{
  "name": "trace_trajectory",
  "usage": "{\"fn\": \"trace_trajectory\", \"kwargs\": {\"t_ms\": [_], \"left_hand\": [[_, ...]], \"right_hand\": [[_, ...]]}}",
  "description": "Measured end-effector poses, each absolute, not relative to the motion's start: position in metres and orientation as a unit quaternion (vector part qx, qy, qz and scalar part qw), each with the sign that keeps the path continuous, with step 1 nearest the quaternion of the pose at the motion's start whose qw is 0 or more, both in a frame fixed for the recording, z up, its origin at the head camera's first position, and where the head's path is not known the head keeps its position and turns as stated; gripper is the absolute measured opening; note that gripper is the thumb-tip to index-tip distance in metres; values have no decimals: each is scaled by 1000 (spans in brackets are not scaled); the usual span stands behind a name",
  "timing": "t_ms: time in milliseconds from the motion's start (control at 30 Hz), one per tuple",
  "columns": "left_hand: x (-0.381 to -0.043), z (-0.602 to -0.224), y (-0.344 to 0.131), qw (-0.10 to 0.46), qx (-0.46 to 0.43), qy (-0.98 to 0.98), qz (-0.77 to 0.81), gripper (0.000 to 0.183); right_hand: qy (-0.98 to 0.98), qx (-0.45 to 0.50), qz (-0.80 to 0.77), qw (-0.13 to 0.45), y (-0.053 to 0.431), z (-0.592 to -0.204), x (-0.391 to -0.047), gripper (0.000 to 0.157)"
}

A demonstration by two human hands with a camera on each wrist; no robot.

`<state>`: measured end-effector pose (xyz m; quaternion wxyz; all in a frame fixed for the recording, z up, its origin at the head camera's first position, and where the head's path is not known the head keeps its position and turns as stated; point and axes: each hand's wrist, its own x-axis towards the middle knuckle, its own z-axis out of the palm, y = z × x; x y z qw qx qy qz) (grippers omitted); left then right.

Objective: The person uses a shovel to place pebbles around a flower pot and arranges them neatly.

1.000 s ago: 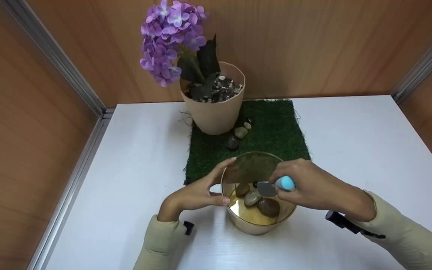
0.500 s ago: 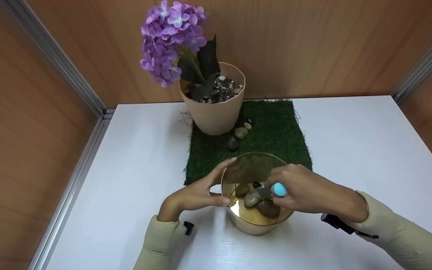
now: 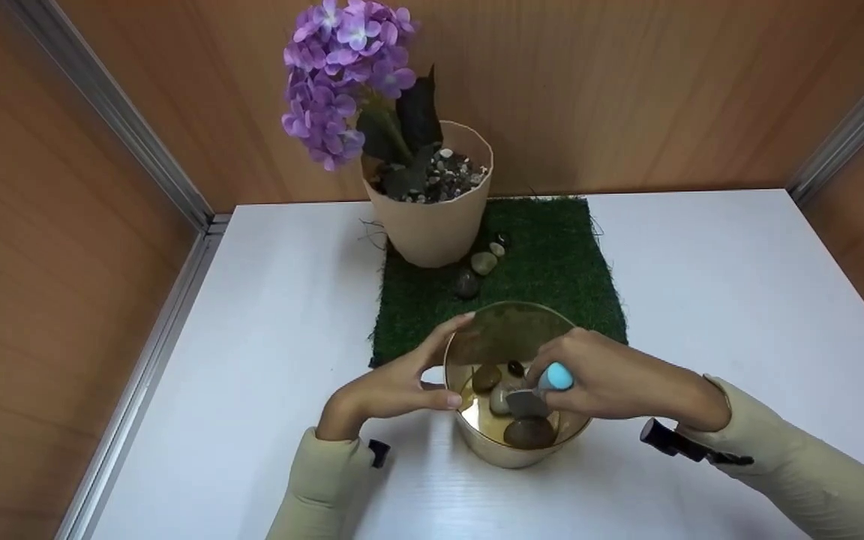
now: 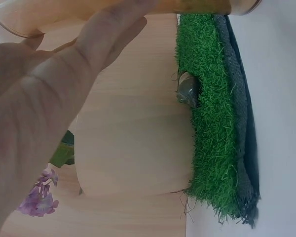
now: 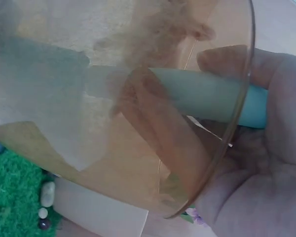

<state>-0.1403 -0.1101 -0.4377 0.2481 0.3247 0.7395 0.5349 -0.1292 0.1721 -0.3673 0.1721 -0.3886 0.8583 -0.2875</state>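
Note:
In the head view, my left hand (image 3: 394, 382) holds the left side of an amber see-through bowl (image 3: 488, 448), thumb near the front rim and fingers along the far side. My right hand (image 3: 601, 375) reaches over the right rim and grips a small tool with a blue handle (image 3: 556, 376) and a flat grey blade (image 3: 526, 403). The blade is down inside the bowl, overlapping a pale stone (image 3: 500, 399). Around it lie a large brown stone (image 3: 529, 433), a smaller brown stone (image 3: 486, 379) and a black pebble (image 3: 515, 368). Through the wall, the right wrist view shows the handle (image 5: 197, 94) in the fingers.
Behind the bowl lies a green turf mat (image 3: 552, 255). On it stands a beige pot (image 3: 432, 232) with purple flowers (image 3: 342, 82), beside several stones (image 3: 484, 263). Wooden panels (image 3: 627, 97) enclose the white table (image 3: 709, 300).
My right hand has moved left with the tool, and the blade now sits among the stones. The large brown stone has shifted toward the front of the bowl. My left hand stays in place.

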Motion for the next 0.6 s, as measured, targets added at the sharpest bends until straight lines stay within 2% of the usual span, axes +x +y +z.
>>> {"fn": "trace_trajectory", "kwargs": {"t_ms": [600], "left_hand": [[-142, -441, -110, 246, 326, 739, 536, 93]], "right_hand": [[838, -376, -329, 219, 165, -371, -134, 20]]}}
